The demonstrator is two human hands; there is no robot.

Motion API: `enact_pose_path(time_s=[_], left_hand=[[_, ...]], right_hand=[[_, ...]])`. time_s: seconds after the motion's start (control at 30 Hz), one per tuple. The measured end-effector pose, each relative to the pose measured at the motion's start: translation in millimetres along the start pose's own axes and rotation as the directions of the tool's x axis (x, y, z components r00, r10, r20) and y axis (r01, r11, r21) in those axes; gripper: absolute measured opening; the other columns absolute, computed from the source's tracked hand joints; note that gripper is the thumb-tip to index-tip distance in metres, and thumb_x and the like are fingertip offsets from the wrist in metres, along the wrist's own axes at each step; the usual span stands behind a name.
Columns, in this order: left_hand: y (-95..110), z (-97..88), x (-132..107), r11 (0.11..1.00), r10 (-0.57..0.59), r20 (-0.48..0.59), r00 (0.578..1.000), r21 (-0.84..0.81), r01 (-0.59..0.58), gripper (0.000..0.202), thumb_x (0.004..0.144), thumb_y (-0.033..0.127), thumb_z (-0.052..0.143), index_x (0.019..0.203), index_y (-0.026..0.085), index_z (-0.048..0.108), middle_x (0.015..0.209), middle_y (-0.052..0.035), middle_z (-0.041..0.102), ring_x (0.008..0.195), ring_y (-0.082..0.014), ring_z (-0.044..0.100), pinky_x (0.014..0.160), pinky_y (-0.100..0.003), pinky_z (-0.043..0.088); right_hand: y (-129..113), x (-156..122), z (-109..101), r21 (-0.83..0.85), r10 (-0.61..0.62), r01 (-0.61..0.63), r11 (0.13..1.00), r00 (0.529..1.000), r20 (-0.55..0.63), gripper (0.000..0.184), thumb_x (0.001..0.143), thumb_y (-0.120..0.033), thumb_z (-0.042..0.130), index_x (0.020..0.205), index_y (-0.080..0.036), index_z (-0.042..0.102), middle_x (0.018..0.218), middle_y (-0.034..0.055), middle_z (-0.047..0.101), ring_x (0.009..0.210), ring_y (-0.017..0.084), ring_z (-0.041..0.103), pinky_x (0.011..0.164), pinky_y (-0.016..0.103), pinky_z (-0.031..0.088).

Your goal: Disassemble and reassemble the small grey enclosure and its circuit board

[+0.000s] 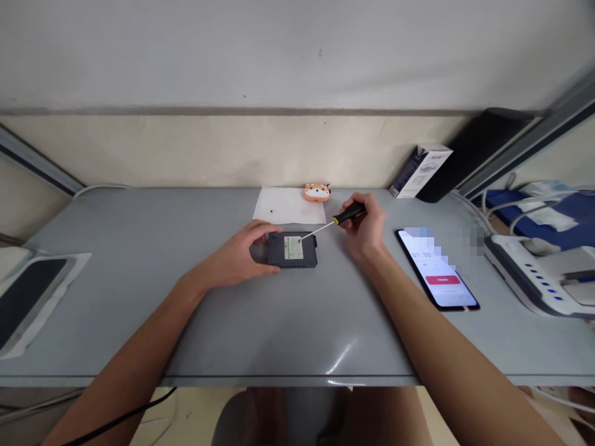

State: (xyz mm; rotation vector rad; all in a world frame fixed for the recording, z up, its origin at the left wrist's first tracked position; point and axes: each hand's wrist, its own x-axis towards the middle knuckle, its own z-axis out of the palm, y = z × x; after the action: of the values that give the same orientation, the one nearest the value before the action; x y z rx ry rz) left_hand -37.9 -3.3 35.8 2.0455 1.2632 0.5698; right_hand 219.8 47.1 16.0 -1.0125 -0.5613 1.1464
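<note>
A small dark grey box (283, 253) with a pale label on top lies on the grey table (186, 310), near its middle. My left hand (244, 251) grips the box's left end, fingers curled round it. My right hand (365, 229) is closed on a screwdriver (348, 214) with a black and yellow handle. Its thin metal shaft slants down to the left, and the tip rests on the top of the box near the label's right corner.
A white sheet (289, 205) with a tiny dark speck lies behind the box, an orange animal-shaped trinket (317, 191) beside it. A lit phone (437, 267) lies at right, with a power strip (525, 272) and cables further right. A small carton (421, 170) stands behind; a dark pad (28, 297) lies far left.
</note>
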Motion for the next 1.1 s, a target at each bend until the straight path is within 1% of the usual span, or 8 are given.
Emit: enact_pose_path(time_s=[0.1,0.27,0.4,0.47,0.57,0.73,0.97,1.1], left_hand=[[-0.2,1.8,1.7,0.999,-0.045,-0.031,0.999,-0.011,0.044,0.058,0.076,0.054,0.083,0.127,0.029,0.072,0.121,-0.0051,0.071,0.108,-0.0268,0.067,0.097,-0.041,0.058],[-2.7,8.7,5.7,0.994,-0.089,-0.075,0.993,-0.074,0.083,0.047,0.094,0.064,0.057,0.106,0.024,0.077,0.104,-0.0053,0.076,0.095,-0.0244,0.068,0.083,-0.036,0.055],[-1.5,19.4,9.7,0.993,-0.108,-0.193,0.975,-0.075,0.095,0.061,0.101,0.070,0.040,0.070,0.021,0.059,0.068,-0.0019,0.059,0.066,-0.0183,0.055,0.060,-0.031,0.043],[-1.3,23.2,11.2,0.992,-0.116,-0.235,0.965,-0.075,0.101,0.064,0.101,0.073,0.038,0.065,0.022,0.050,0.061,-0.0005,0.050,0.060,-0.0168,0.048,0.056,-0.031,0.038],[-4.7,24.3,11.7,0.992,-0.104,-0.262,0.960,-0.097,0.081,0.067,0.101,0.077,0.037,0.068,0.022,0.056,0.064,-0.0015,0.055,0.063,-0.0179,0.053,0.058,-0.031,0.043],[-11.8,19.4,9.6,0.990,-0.043,-0.331,0.943,-0.138,-0.003,0.067,0.104,0.074,0.033,0.101,0.022,0.075,0.090,-0.0057,0.073,0.083,-0.0210,0.067,0.080,-0.035,0.056],[-5.9,15.8,5.1,0.973,0.221,-0.429,0.876,0.040,-0.226,0.028,0.101,0.042,0.053,0.113,0.022,0.069,0.104,-0.0064,0.075,0.084,-0.0185,0.064,0.082,-0.035,0.054],[-6.0,17.1,3.6,0.950,0.310,-0.417,0.855,0.163,-0.265,0.024,0.095,0.034,0.059,0.116,0.024,0.065,0.105,-0.0051,0.074,0.083,-0.0176,0.063,0.082,-0.035,0.055]], right_hand=[[-1.5,-0.5,0.8,0.026,0.012,-0.012,1.000,1.000,0.005,0.018,0.073,-0.031,0.063,0.063,-0.021,0.052,0.063,-0.0022,0.057,0.042,0.006,0.037,0.039,0.022,0.030],[-3.1,-7.8,7.3,0.053,0.062,-0.069,0.996,0.991,0.116,0.018,0.078,-0.032,0.064,0.065,-0.022,0.056,0.059,-0.0033,0.055,0.041,0.006,0.037,0.041,0.023,0.030],[1.7,-12.6,10.5,-0.012,0.108,-0.108,0.994,0.970,0.217,0.024,0.083,-0.041,0.066,0.070,-0.021,0.062,0.055,-0.0033,0.052,0.045,0.007,0.039,0.044,0.023,0.030],[5.1,-12.9,10.2,-0.035,0.125,-0.120,0.992,0.962,0.244,0.027,0.084,-0.045,0.066,0.072,-0.021,0.064,0.054,-0.0034,0.052,0.046,0.008,0.041,0.045,0.023,0.030],[9.4,-11.3,8.8,-0.027,0.124,-0.121,0.992,0.964,0.236,0.028,0.083,-0.047,0.067,0.072,-0.021,0.063,0.055,-0.0034,0.051,0.048,0.008,0.042,0.045,0.023,0.030],[11.7,-9.5,8.0,-0.024,0.124,-0.122,0.992,0.967,0.222,0.027,0.081,-0.047,0.067,0.072,-0.021,0.062,0.056,-0.0031,0.052,0.048,0.009,0.042,0.044,0.023,0.030],[8.9,-13.7,9.9,-0.045,0.165,-0.158,0.986,0.958,0.236,0.025,0.078,-0.045,0.065,0.072,-0.020,0.063,0.051,-0.0028,0.052,0.047,0.009,0.042,0.045,0.022,0.030],[9.6,-13.1,10.2,-0.049,0.173,-0.166,0.985,0.957,0.233,0.024,0.075,-0.044,0.067,0.071,-0.020,0.063,0.054,-0.0027,0.052,0.049,0.008,0.044,0.045,0.022,0.029]])
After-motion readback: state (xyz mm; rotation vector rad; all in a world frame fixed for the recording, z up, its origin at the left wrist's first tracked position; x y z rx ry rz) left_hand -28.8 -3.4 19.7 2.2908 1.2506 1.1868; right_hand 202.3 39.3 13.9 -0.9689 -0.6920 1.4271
